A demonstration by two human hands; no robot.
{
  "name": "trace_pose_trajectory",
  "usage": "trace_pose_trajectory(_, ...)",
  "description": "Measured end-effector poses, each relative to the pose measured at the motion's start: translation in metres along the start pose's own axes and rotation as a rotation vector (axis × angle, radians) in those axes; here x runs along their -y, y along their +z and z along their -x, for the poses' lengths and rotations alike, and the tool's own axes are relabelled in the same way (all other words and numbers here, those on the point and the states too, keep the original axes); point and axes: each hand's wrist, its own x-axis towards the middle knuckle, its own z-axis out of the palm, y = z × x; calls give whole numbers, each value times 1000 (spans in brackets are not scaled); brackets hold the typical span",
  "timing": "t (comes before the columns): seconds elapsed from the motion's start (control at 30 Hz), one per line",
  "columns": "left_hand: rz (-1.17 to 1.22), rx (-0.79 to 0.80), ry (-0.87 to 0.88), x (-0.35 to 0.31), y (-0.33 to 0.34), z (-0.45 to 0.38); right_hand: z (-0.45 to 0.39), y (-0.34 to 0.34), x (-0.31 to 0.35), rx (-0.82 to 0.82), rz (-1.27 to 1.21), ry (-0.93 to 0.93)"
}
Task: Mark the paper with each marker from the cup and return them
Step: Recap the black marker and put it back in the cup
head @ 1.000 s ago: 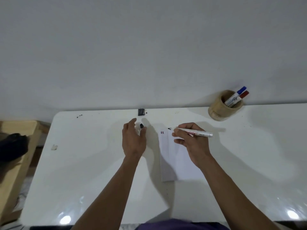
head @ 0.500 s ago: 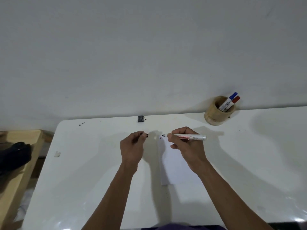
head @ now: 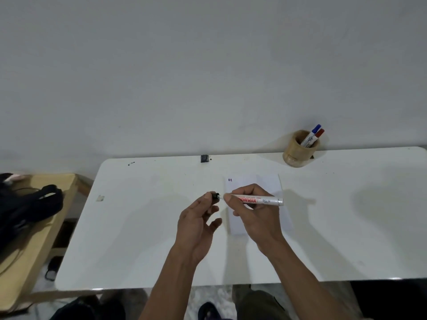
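My right hand [head: 256, 218] grips a white marker [head: 261, 200] held level above the white paper [head: 265, 181]. My left hand [head: 198, 225] pinches the marker's black cap [head: 216, 196] between thumb and forefinger, right at the marker's tip. Small dark marks [head: 230, 180] sit in the paper's far left corner. The wooden cup [head: 298, 153] stands at the table's back right and holds a blue-capped marker [head: 314, 131] and a red-capped marker [head: 318, 134].
The white table [head: 138, 227] stands against a grey wall. A small black object [head: 204, 158] sits at the back edge. A wooden bench with a black bag [head: 30, 209] is to the left. Feet show below the front edge.
Both hands have drawn back from the paper's top towards me. The cap in my left hand has closed in on the marker's tip, where a gap showed before.
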Motion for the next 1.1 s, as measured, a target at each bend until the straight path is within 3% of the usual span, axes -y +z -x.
trace_pose_trajectory(0.43,-125,67,87,15,-22,51,61,6,-9,-53,-103,54)
trace_pose_trajectory(0.73,-155,39,108,18,-29,58,70,1,-6,32,-287,132)
trace_pose_trajectory(0.83,-112,0,128,15,-32,54,69,-13,-1,-35,-391,153)
trace_pose_trajectory(0.9,-128,1,156,10,-31,51,67,-28,3,-79,-321,122)
trace_pose_trajectory(1.1,-416,67,320,2,11,44,51,-58,11,-3,366,-102)
